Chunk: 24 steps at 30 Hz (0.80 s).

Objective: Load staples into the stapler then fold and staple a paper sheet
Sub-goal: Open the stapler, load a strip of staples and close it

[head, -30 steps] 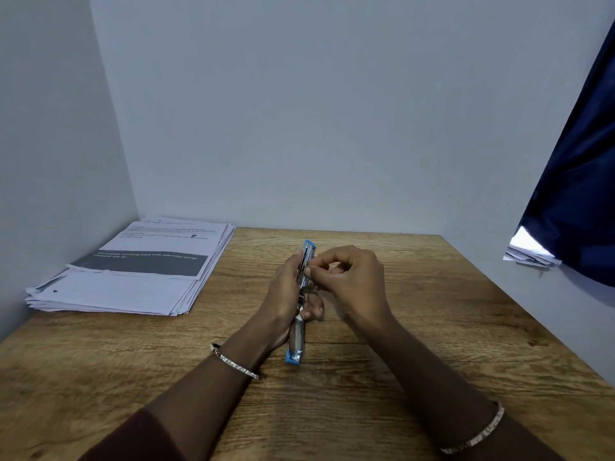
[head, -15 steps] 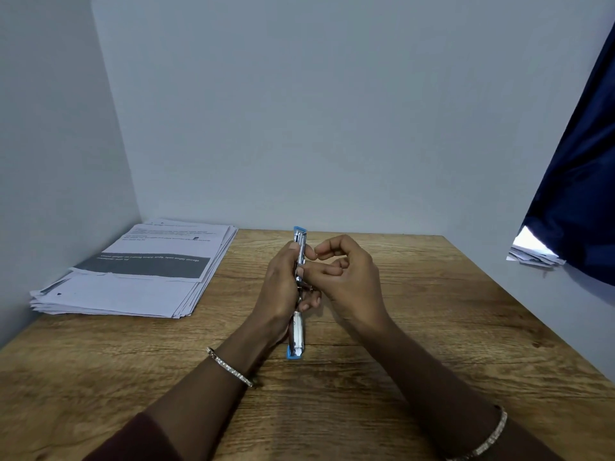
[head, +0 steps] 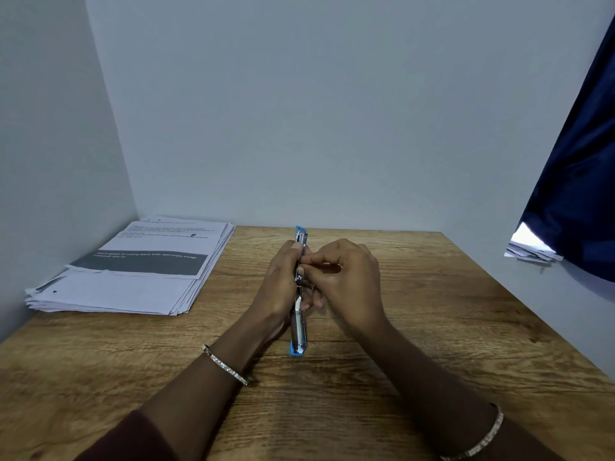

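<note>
Both hands' fingers [head: 307, 259] pinch the opened stapler [head: 298, 322].

The surface [head: 416, 311] lies bare right of the two hands and in front of them toward the near edge. A paper stack [head: 139, 274] fills the far-left corner against the left wall [head: 50, 144]. The back wall [head: 332, 128] closes the far side; a dark curtain [head: 579, 194] hangs at right.
</note>
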Motion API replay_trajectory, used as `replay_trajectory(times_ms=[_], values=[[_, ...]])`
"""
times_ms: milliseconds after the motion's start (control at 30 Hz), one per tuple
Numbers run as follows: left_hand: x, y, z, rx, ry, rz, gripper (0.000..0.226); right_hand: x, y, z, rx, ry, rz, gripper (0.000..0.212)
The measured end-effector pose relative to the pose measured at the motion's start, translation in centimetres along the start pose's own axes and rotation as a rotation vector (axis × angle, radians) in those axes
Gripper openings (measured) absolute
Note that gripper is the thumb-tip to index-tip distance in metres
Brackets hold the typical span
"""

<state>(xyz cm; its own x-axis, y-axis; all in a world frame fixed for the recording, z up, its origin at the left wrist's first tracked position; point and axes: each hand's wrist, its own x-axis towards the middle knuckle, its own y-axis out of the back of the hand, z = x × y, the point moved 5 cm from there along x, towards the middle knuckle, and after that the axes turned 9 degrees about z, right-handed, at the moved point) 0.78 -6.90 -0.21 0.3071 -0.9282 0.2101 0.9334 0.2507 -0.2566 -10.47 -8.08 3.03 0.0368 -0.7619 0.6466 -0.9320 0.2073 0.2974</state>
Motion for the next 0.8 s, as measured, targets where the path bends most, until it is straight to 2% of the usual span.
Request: replay_trajectory(times_ms=[167,300,467,533,700,800], values=[[-0.3,0.0,-0.4,0.049,0.051,-0.043,0.033,0.8,0.4,0.3,0.004,-0.028,-0.082,0.008],[-0.4,0.0,-1.1,0.030,0.178,-0.029,0.056,1.1,0.4,0.0,-0.018,0.000,-0.151,0.007],[-0.7,-0.1,-1.4,-0.004,0.259,-0.001,0.064,1.0,0.1,-0.1,-0.068,0.024,-0.194,0.004],[-0.8,-0.1,-1.4,-0.004,0.284,0.014,0.063,0.9,0.0,-0.2,-0.077,0.045,-0.211,0.002],[-0.8,0.0,-0.9,-0.014,0.293,0.055,0.037,0.8,-0.3,0.2,-0.146,0.096,-0.289,0.002],[-0.6,0.3,-1.1,-0.049,0.321,0.063,0.041,0.8,-0.3,0.3,-0.093,0.082,-0.318,0.002]])
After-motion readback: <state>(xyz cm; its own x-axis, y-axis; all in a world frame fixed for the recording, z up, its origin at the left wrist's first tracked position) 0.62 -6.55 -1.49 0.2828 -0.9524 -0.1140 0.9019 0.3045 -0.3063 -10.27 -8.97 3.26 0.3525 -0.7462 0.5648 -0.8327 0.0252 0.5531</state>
